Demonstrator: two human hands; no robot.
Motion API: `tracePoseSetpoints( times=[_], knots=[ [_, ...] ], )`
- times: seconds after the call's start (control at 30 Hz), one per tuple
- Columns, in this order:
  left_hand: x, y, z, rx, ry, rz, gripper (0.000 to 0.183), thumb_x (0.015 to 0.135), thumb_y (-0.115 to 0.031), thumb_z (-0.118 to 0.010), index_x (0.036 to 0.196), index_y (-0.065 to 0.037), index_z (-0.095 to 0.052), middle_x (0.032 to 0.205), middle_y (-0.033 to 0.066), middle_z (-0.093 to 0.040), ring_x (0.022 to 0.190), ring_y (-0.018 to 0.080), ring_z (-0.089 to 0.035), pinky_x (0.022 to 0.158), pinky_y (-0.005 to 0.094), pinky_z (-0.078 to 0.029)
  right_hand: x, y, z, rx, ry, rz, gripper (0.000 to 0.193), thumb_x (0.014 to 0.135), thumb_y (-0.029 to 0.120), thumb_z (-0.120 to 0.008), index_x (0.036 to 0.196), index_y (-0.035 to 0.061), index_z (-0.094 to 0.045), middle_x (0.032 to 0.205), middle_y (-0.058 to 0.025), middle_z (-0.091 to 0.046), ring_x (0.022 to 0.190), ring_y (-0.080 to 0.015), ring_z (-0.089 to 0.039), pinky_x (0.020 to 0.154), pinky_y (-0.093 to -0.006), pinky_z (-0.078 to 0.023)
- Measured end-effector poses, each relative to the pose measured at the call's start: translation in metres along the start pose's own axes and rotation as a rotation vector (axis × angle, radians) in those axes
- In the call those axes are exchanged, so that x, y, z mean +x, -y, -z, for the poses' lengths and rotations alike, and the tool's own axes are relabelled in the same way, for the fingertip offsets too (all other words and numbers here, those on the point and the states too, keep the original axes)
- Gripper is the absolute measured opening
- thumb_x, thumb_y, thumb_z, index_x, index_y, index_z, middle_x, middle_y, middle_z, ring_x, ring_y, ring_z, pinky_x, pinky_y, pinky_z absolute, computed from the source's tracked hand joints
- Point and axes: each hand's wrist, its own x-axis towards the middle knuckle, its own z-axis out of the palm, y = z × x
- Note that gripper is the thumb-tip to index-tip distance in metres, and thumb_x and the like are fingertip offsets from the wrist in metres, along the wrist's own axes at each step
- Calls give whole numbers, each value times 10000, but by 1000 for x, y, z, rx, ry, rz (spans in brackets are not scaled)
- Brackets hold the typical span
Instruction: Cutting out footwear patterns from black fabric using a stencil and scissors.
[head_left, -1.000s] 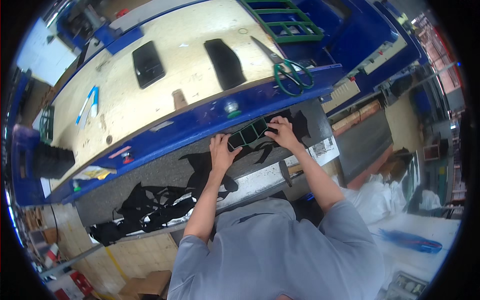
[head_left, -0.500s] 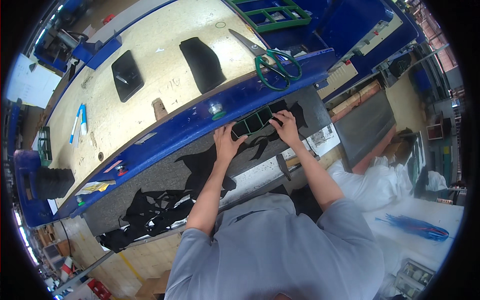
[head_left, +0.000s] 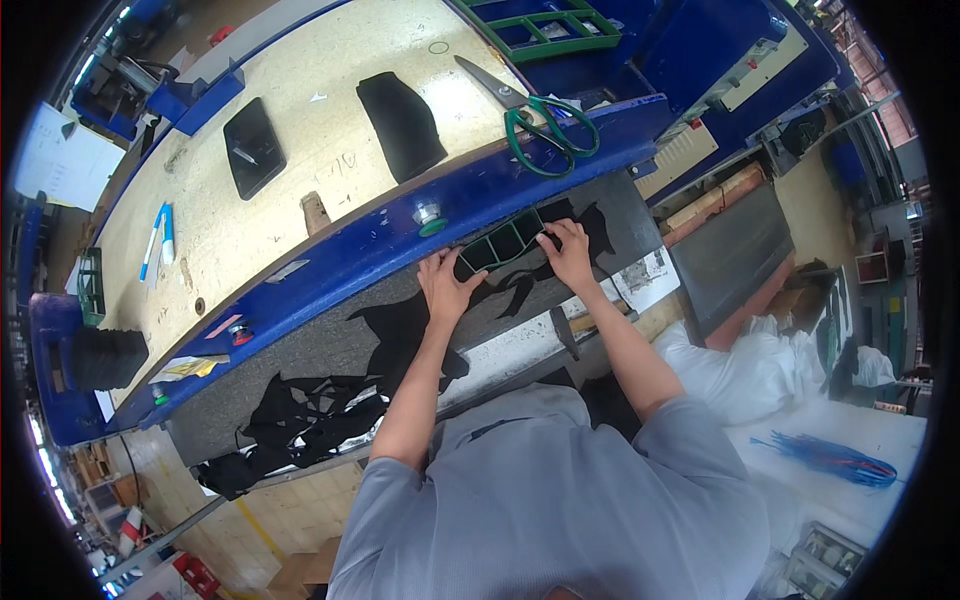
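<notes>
Both hands grip a green-edged cutting die (head_left: pixel 492 250), a narrow frame with cross bars that divide it into compartments. It lies tilted on black sheet material over the dark grey bed below the blue beam. My left hand (head_left: pixel 446 288) pinches its left end, thumb along the near edge. At the other end, my right hand (head_left: pixel 570 256) has its fingers closed on the corner. Black material shows through the compartments. Cut black scraps (head_left: pixel 390 335) spread from beside my left hand toward the lower left, and another black piece (head_left: pixel 594 228) lies beyond my right hand.
Above the blue beam (head_left: pixel 380 233), a pale board carries green-handled scissors (head_left: pixel 550 135), a stack of black pieces (head_left: pixel 402 130), a dark tablet (head_left: pixel 254 150) and blue markers (head_left: pixel 167 240). A round button (head_left: pixel 430 222) protrudes near my left hand. White bags (head_left: pixel 750 360) lie at the right.
The die's left end and my left hand have shifted slightly to the left. My right hand stays nearly in place, and both hands keep their hold.
</notes>
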Motion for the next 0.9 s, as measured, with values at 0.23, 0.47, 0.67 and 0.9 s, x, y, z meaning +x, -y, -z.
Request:
tracePoseSetpoints(
  times=[0.23,0.47,0.67,0.9],
  knots=[
    [0,-2,0,1,25,38,625,689,-341,-893,1208,-65,-679,1228,117,-549,1206,324,-457,988,469,-377,-3,-1,-2,-15,-1,20,280,861,212,-752,1091,59,-700,1015,-62,-619,1003,-290,-554,880,-407,-409],
    [1,-1,0,-24,20,37,625,704,-368,-883,1225,-86,-684,1220,111,-542,1187,312,-457,977,456,-371,-2,0,0,83,-16,-20,267,828,171,-777,1054,55,-695,978,-55,-616,957,-280,-551,872,-394,-400],
    [1,-4,1,-4,-13,17,636,697,-399,-888,1232,-117,-691,1175,97,-565,1144,298,-471,976,430,-357,-5,0,0,103,-21,-31,263,839,168,-767,1054,38,-691,999,-73,-628,988,-287,-561,891,-389,-407],
    [4,-7,3,18,62,68,628,712,-381,-879,1238,-99,-685,1218,95,-516,1189,299,-438,974,441,-351,-4,-2,-3,94,-49,-18,247,836,167,-767,1041,50,-693,973,-66,-621,976,-290,-562,867,-404,-409]
  ],
)
